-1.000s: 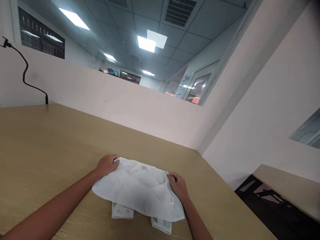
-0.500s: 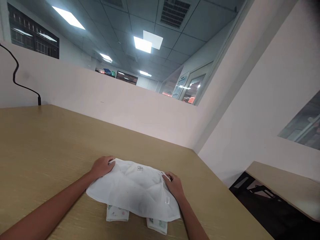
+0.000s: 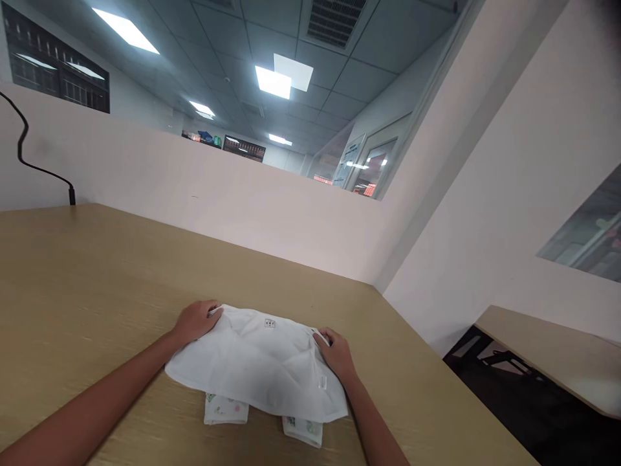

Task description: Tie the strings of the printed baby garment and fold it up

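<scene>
A small white baby garment (image 3: 262, 362) lies spread on the wooden table, with a small printed mark near its far edge and a pale tag toward its right side. Two cuffed ends with a floral print stick out from under the near edge. At the far left corner, my left hand (image 3: 198, 320) grips the fabric between thumb and fingers. My right hand (image 3: 337, 353) pinches the far right corner the same way. The fingertips of both hands are partly hidden behind the cloth.
The wooden table (image 3: 121, 272) meets a low white wall (image 3: 233, 207) with glass above it. A black cable (image 3: 22, 142) runs down to the table's back left. Beyond the right edge stands another table (image 3: 548, 349) with a dark frame.
The camera view has shifted slightly. Both hands keep hold of the same corners, and the garment looks the same.
</scene>
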Tool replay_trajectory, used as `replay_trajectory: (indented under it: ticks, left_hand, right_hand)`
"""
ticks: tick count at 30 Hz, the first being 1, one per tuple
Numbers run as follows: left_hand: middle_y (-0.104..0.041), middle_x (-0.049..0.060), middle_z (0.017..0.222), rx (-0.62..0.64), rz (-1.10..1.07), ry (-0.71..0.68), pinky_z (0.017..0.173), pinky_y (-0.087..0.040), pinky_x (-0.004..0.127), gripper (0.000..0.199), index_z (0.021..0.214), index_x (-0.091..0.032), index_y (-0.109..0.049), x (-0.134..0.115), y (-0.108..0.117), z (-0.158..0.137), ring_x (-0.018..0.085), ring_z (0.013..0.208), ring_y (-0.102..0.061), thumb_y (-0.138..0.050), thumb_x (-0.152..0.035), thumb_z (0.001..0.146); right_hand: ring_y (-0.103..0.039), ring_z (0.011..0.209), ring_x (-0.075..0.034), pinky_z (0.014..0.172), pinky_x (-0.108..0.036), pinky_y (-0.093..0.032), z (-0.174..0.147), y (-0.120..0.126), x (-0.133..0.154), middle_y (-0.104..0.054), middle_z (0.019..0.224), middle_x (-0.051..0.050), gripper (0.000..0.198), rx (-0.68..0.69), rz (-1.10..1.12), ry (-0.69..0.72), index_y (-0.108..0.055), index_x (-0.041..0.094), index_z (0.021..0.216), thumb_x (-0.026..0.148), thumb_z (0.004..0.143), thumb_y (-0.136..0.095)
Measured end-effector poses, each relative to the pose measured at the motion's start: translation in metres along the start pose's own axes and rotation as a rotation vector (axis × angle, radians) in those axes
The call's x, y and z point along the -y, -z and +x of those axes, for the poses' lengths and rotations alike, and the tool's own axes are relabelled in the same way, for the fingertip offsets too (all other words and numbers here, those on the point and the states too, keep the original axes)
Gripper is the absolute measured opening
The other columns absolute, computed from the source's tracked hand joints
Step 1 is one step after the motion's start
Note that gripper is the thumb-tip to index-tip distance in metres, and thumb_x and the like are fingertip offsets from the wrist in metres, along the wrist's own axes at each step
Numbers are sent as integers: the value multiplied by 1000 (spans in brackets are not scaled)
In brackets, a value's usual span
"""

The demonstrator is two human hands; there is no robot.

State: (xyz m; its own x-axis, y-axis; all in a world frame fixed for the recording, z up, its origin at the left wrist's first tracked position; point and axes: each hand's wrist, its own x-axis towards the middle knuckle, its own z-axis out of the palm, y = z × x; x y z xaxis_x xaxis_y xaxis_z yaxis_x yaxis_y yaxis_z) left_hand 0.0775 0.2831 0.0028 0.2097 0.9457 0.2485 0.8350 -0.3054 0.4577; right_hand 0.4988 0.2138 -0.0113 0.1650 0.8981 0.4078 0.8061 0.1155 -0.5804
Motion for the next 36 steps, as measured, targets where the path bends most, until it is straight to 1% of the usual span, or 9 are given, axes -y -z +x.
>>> replay_trajectory:
  ticks: [4,9,13,19,22,26,29,32,36]
  left_hand:
    - [-74,5,109,-1,0,0,76,-38,31,34,102,-23,-71,0,1,0,25,103,-66,-44,-44,99]
    - [-75,6,105,10,-8,7,73,-38,30,34,98,-23,-71,-1,2,-1,24,98,-67,-45,-43,98]
    - [-75,7,100,-3,-65,11,76,-41,28,34,96,-22,-73,-1,4,-1,24,96,-66,-48,-45,95]
    - [-73,6,87,-62,-194,0,76,-44,27,37,86,-20,-72,0,9,2,22,84,-63,-48,-48,92]
    - [-71,3,79,-138,-250,-9,72,-43,26,41,82,-19,-68,-6,18,0,19,78,-61,-46,-52,93]
    - [-73,2,88,-324,-415,-66,75,-43,24,44,90,-17,-70,-26,47,-8,18,83,-62,-49,-56,93]
    - [-73,1,91,-464,-538,-76,75,-44,23,45,93,-16,-72,-47,78,-18,19,86,-63,-54,-57,92]
    - [-71,1,88,-590,-561,-134,73,-44,22,45,93,-15,-71,-69,112,-32,18,83,-62,-55,-58,93]
    - [-63,-2,77,-752,-466,-210,64,-40,21,39,91,-18,-69,-97,157,-57,13,72,-56,-53,-53,96]
  right_hand:
    - [-57,69,-20,68,-30,-41,1,-1,-2,-68,71,-5,45,1,-13,-11,-73,18,81,57,85,-52]
    - [-61,73,-22,71,-31,-43,1,-3,-2,-72,78,-6,42,7,23,-29,-72,19,84,56,86,-51]
    - [-64,77,-24,75,-33,-46,0,0,4,-74,85,-8,42,-15,77,-41,-71,20,84,57,84,-51]
    - [-67,84,-27,80,-36,-50,1,9,10,-75,92,-13,49,-180,189,-119,-68,19,91,63,84,-49]
    - [-67,86,-27,81,-35,-51,1,16,15,-75,95,-14,52,-270,262,-147,-66,17,100,65,86,-50]
    - [-61,75,-21,67,-29,-48,-2,39,39,-68,83,-7,52,-429,423,-149,-64,16,98,66,86,-54]
    - [-52,67,-16,58,-25,-42,-10,68,70,-59,75,-1,51,-621,492,-107,-63,16,95,66,85,-58]
    - [-49,63,-14,54,-24,-39,-22,105,103,-59,75,-2,53,-807,470,-61,-66,14,99,64,84,-62]
    - [-50,61,-13,53,-24,-38,-42,155,141,-65,83,-7,48,-897,341,112,-69,13,99,59,88,-64]
